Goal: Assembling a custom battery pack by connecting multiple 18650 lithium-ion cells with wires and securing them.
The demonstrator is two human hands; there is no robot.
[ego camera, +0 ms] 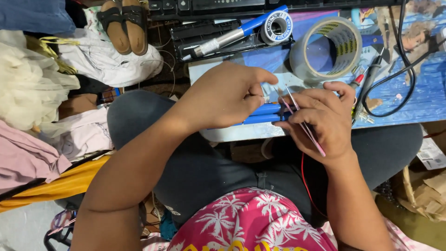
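Two hands are meeting over the near edge of the worktop (418,104) in the head view, and we are looking straight down on them. Our left hand (227,95) is curling shut, its fingertips pinching something small at the end of the blue cells (265,114); what exactly sits between thumb and finger is too small for us to tell. The blue cells are lying side by side across the worktop's front edge, between the two hands, with a bit of orange showing at their end. Our right hand (320,121) is closing around a pair of slim pink tweezers (304,123), the tips pointing up and away toward the left hand and the long end sticking out past the wrist. A thin red wire (304,179) is running down from under that hand across the dark trousers.

Behind the hands, a big roll of clear tape (327,49) is standing on the worktop, just beyond the right hand. Left of it, a blue-handled soldering iron (237,32) is resting on a black tray, with a small spool of solder (276,27) touching its handle end. A black cable (395,79) is looping across the right side of the worktop. A pair of brown sandals (123,23) is lying on the floor at upper left, beside heaps of cloth.
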